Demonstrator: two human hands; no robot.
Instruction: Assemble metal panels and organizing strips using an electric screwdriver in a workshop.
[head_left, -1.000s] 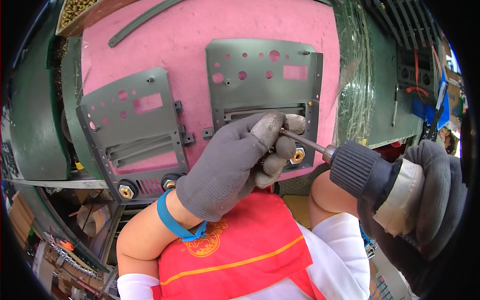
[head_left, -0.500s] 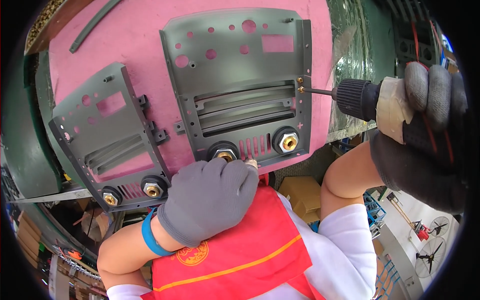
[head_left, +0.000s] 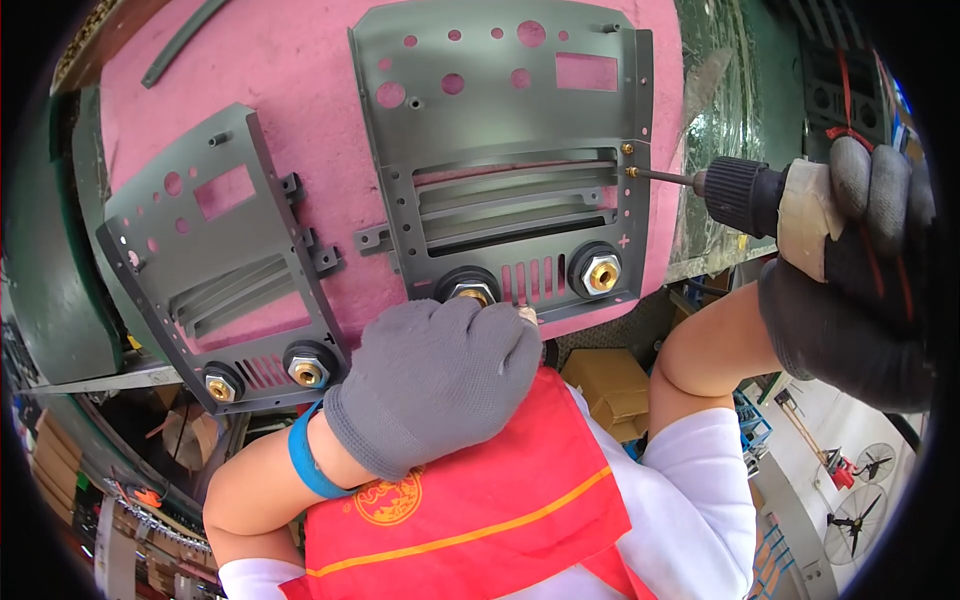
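Head view: drill on right edge of the grey panel

Right hand [head_left: 860, 270], in a dark glove, was closed around a power drill [head_left: 770, 200]. Drill bit [head_left: 662, 177] ran level, its tip at a small brass screw [head_left: 631, 171] on the right edge of the grey metal panel [head_left: 500, 150]. Second brass screw [head_left: 627, 148] sat just above it.

Left hand [head_left: 435, 385], grey glove, fingers curled, pressed on the panel's lower edge, touching the left brass connector [head_left: 470, 290]. Cannot tell if it gripped anything. Right brass connector [head_left: 600, 272] was uncovered.

Panel lay on a pink mat [head_left: 300, 80] on the worktop. A second grey panel [head_left: 215, 260] lay to its left, tilted, apart from the first.
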